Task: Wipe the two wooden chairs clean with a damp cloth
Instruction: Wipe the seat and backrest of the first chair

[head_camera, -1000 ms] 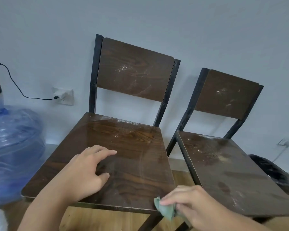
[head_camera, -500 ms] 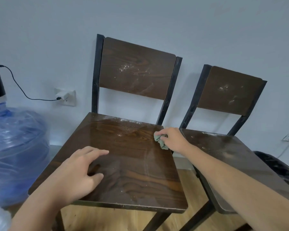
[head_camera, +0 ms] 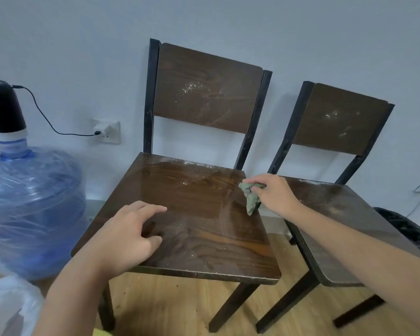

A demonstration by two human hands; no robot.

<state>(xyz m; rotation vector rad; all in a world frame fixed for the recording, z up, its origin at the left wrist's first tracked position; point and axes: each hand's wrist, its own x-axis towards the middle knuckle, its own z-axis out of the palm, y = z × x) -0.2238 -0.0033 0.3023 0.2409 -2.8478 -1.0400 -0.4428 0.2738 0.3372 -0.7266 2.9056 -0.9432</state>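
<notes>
Two dark wooden chairs with black metal frames stand side by side against the wall. The left chair [head_camera: 199, 214] has a glossy, streaked seat with white dust along its back edge and on its backrest. The right chair [head_camera: 337, 209] has dust on seat and backrest. My left hand [head_camera: 129, 236] rests flat on the left seat's front left part, fingers spread. My right hand [head_camera: 274, 195] grips a crumpled green cloth [head_camera: 250, 197] at the left seat's right edge, near the back corner.
A large blue water jug [head_camera: 32, 209] wrapped in plastic, with a black pump on top, stands at the left. A cable runs to a wall socket [head_camera: 107, 129]. A black bin [head_camera: 403, 226] sits behind the right chair. White plastic lies at the bottom left.
My right hand carried the cloth from the seat's front right corner up to its back right edge, then slid slightly forward along it. My left hand stayed on the seat.
</notes>
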